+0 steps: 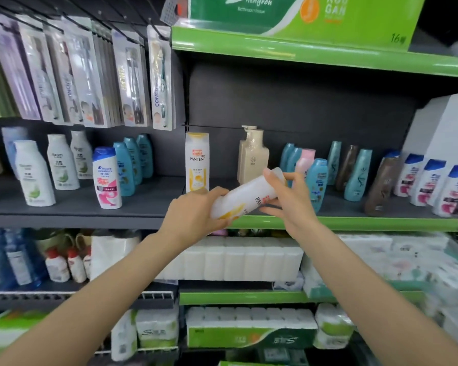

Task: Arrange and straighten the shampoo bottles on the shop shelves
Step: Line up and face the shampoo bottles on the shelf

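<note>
Two hands hold one white Pantene bottle (245,195) tilted at frame centre, in front of the shelf edge (354,222). My left hand (193,215) curls its fingers round the lower end; my right hand (288,199) wraps the upper end, fingers bent. Behind it I note an upright Pantene bottle (197,162) and a cream pump bottle (253,155). Teal bottles (316,184) crowd just right of the right hand. Toothbrush packs (90,75) hang at upper left.

Bright, even light — soft, warped edges
</note>
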A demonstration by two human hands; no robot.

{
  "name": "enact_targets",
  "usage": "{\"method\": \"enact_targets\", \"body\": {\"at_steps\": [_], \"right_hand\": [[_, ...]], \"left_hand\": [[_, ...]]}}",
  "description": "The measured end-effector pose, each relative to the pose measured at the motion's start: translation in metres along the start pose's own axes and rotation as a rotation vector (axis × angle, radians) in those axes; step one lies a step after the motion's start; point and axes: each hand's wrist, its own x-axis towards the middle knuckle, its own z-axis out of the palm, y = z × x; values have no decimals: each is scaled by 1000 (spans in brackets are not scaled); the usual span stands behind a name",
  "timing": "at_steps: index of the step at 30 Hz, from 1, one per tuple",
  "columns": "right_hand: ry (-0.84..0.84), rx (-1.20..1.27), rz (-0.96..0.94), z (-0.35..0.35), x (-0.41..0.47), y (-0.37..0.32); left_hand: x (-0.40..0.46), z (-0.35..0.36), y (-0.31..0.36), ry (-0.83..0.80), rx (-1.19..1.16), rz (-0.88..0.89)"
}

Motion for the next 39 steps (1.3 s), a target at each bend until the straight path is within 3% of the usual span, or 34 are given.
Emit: {"method": "enact_targets", "body": {"at_steps": [4, 11, 16, 22, 33, 39], "right_hand": [[59, 130, -35, 7, -7, 8], [63, 211, -132, 10, -14, 11], [-112, 238, -186, 6, -15, 15], [-175, -197, -436, -8, -16, 25], [-165, -134, -378, -13, -15, 24], [-146, 26, -311, -9, -10, 21]], "left_hand": [[-7, 2, -9, -7, 69, 30], [-12, -8, -47, -269, -334, 114], [-22, -9, -59, -158, -267, 108], [-30, -10, -63, 33, -122, 154], [-30, -4, -69, 6, -165, 149], [-26, -12, -62, -142, -504, 59]]}}
